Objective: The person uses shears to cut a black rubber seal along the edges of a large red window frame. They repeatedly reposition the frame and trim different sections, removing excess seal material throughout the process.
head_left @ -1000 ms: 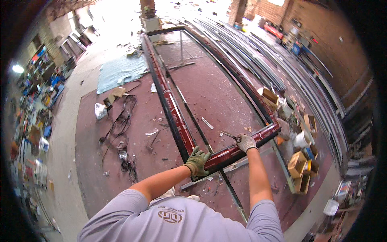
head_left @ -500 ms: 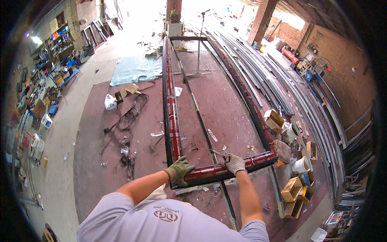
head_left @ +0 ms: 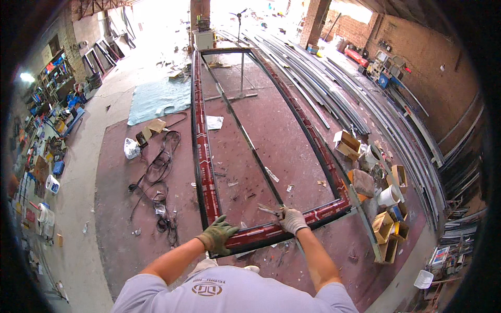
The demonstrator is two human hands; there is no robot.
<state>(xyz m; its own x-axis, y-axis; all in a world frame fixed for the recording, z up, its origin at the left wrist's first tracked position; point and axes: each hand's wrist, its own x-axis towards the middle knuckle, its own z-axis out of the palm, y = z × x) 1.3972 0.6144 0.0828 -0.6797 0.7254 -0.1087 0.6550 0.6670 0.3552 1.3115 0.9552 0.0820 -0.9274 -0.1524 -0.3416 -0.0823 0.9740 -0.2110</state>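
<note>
A large rectangular frame (head_left: 205, 172), dark-edged and wrapped in red printed film, lies in front of me. My left hand (head_left: 218, 235), in a greenish work glove, grips its near left corner with the fingers over the top of the rail. My right hand (head_left: 293, 220), in a pale glove, rests on the near rail. Closed in it is a dull metal two-pronged tool (head_left: 268, 209) resembling pliers, its prongs pointing left; the rest is hidden by the glove. Beneath the frame run a long thin support bar (head_left: 245, 136) and, at the right, another bar (head_left: 365, 224).
Tangled dark straps (head_left: 156, 172), a white plastic bag (head_left: 131, 148) and a light blue sheet (head_left: 159, 99) lie left of the frame. To the right are cardboard boxes (head_left: 383, 227), a white bucket (head_left: 389, 196) and long metal profiles (head_left: 313, 88). A stand fan (head_left: 239, 23) stands beyond.
The frame has shifted left and a little toward me over its support bars, both hands moving with it. The right-hand bar now shows outside the frame. My view has also moved slightly.
</note>
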